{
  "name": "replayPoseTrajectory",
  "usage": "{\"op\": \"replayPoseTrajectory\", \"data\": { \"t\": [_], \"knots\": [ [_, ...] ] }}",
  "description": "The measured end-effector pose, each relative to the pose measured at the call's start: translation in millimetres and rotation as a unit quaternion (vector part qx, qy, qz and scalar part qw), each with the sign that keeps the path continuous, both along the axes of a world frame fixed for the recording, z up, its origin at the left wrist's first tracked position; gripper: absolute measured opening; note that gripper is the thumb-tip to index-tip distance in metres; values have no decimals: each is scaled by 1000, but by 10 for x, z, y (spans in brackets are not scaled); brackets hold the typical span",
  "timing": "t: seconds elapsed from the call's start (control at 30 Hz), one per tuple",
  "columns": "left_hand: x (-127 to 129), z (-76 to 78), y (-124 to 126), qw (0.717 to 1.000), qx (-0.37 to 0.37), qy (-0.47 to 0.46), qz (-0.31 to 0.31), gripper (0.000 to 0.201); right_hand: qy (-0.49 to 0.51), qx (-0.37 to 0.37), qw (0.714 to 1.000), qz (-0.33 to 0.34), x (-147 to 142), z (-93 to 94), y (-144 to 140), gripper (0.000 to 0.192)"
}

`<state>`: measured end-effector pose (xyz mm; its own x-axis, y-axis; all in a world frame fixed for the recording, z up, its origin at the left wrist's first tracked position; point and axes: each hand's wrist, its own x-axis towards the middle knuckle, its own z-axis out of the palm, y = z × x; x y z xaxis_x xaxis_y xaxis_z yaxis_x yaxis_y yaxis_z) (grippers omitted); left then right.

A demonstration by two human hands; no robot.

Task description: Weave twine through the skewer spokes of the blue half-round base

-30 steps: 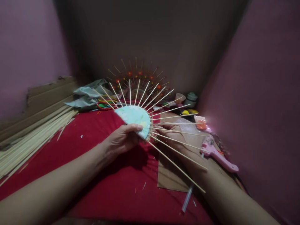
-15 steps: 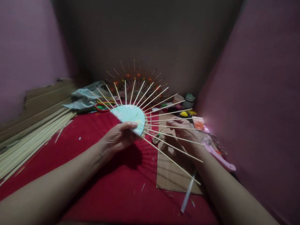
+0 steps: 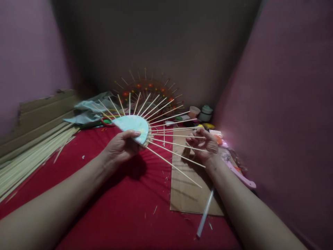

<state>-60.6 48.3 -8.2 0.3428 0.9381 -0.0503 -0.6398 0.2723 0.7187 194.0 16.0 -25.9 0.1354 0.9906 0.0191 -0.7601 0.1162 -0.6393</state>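
A half-disc covered in pale blue cloth (image 3: 131, 123) sits tilted in my left hand (image 3: 125, 144), thumb on its face and fingers underneath. Thin wooden sticks (image 3: 173, 162) fan out from its curved edge, where a braid of natural twine (image 3: 147, 137) runs between them. My right hand (image 3: 205, 144) is among the tips of the right-hand sticks, fingers curled in a pinch. They appear to hold the twine's loose end, drawn out from the braid; the strand is thin and hard to follow among the sticks.
Long loose sticks (image 3: 39, 156) lie left beside upright cardboard (image 3: 47, 107). A cardboard sheet (image 3: 182, 194), a clear glue stick (image 3: 205, 213) and a pink-handled tool (image 3: 240, 175) are on the right. Behind stands a decorated stick fan (image 3: 144, 86). Red cloth (image 3: 111, 208) covers the table.
My right hand has pulled outward and turned, its fingers rising to the stick tips. The half-disc has shifted left with my left hand. The twine coil has left its earlier place beside the disc.
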Motion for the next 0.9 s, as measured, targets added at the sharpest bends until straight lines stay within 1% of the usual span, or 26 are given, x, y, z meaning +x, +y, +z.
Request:
{"op": "replayPoseTrajectory", "data": {
  "t": [0.1,0.23,0.33,0.43,0.57,0.67,0.77,0.83,0.87,0.9],
  "knots": [
    [-19,-6,21,1000,1,3,0,48,20,17,1000,3,16,12,6,16],
    [-34,10,41,1000,-1,1,2,51,27,22,999,17,19,25,14,31],
    [-42,32,48,1000,1,0,-3,52,26,32,999,5,29,22,29,39],
    [-53,43,52,1000,13,-3,-12,53,23,23,999,-13,51,4,54,42],
    [-67,48,47,999,21,-10,-40,55,-2,-11,1000,-26,81,-27,100,38],
    [-66,54,15,998,31,-26,-50,57,-59,-4,998,-19,27,-43,104,38],
    [-48,69,-70,996,40,-39,-66,55,-165,-7,986,2,-182,-58,7,31],
    [-24,81,-145,995,36,-40,-80,54,-273,-8,962,4,-389,-77,-113,22],
    [-11,86,-181,995,33,-40,-88,53,-331,8,944,15,-492,-91,-176,18],
    [1,89,-211,994,30,-40,-97,52,-392,27,918,42,-584,-106,-233,14]
  ]
}}
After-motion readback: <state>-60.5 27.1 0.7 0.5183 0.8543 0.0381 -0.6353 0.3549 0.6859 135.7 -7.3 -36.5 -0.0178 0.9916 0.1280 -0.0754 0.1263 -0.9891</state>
